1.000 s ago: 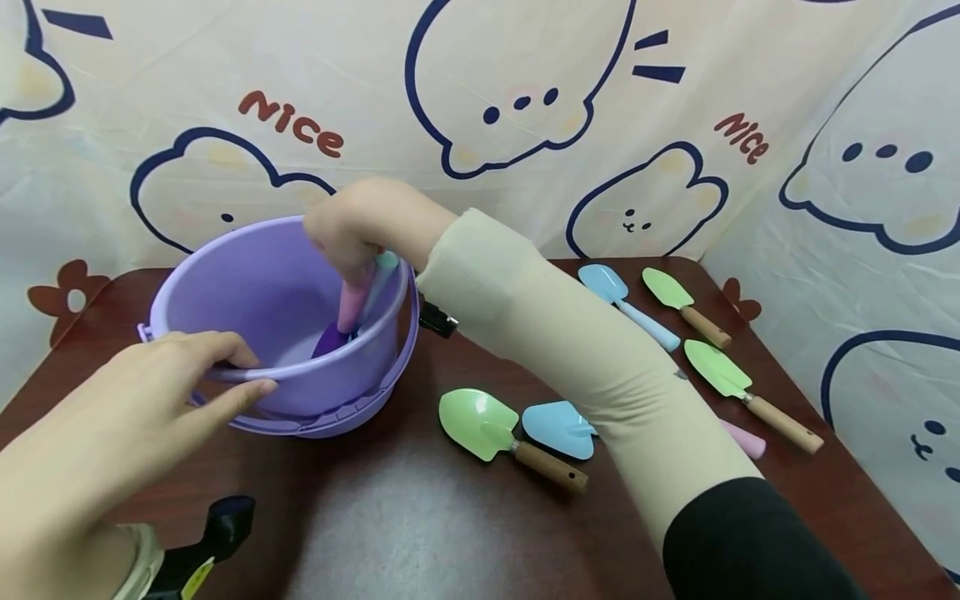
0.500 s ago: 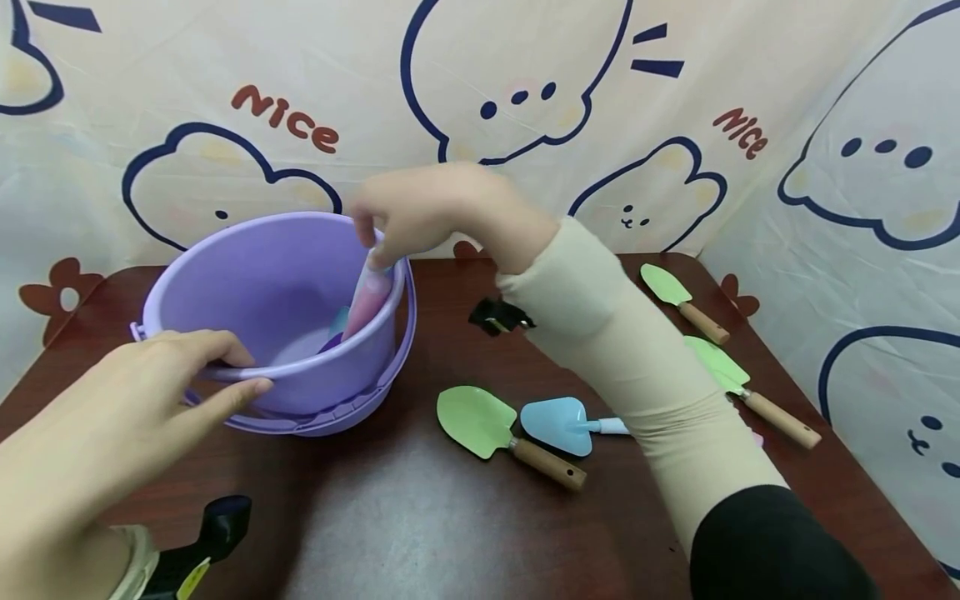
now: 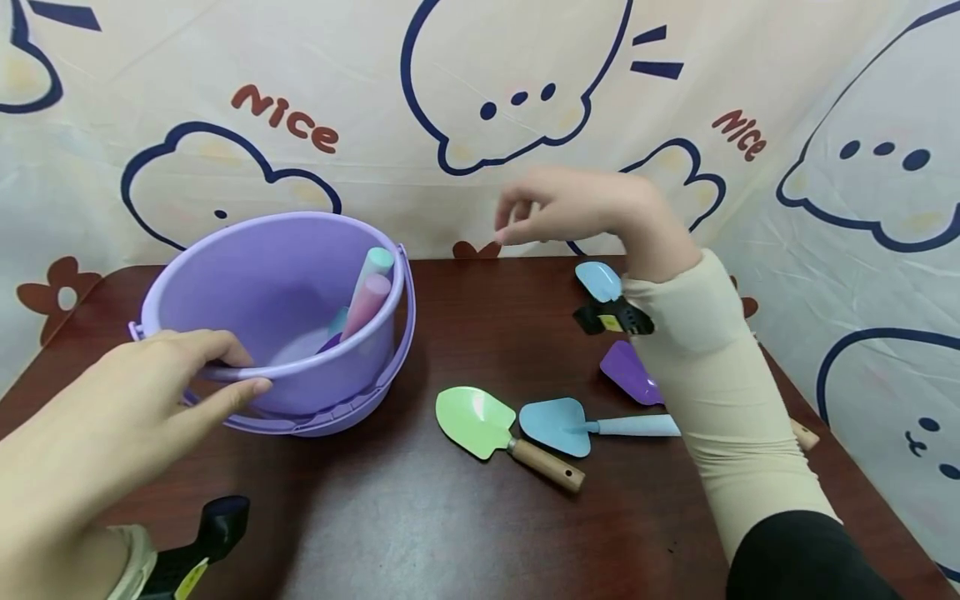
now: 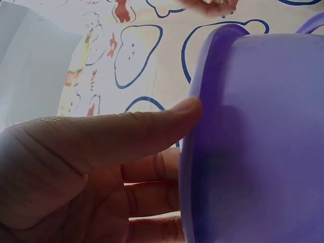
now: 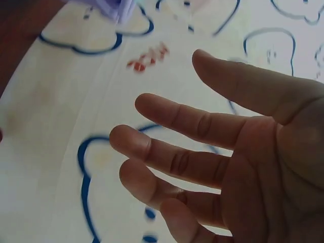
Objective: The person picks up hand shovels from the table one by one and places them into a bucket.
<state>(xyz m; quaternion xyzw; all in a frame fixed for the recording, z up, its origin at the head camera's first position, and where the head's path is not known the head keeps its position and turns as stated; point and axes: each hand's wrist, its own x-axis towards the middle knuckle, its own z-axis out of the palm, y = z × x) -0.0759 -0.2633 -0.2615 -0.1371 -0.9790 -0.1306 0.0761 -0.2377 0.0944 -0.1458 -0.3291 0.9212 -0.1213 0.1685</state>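
My left hand pinches the near rim of a purple bucket, thumb on one side and fingers on the other, as the left wrist view also shows. Inside the bucket, a mint-green handle and a pink handle lean against its right wall; their lower ends are partly hidden. My right hand hangs in the air right of the bucket, holding nothing. In the right wrist view its fingers are spread and loosely bent. Below and right of it, a small blue trowel lies partly covered by the wrist camera.
On the brown table lie a green trowel with a wooden handle, a light blue trowel and a purple trowel. The right sleeve covers other tools; one wooden handle end shows. A patterned cloth hangs behind.
My right hand has let go of the pink-handled tool in the bucket, risen out and moved right over the table. My left hand keeps its grip on the rim.
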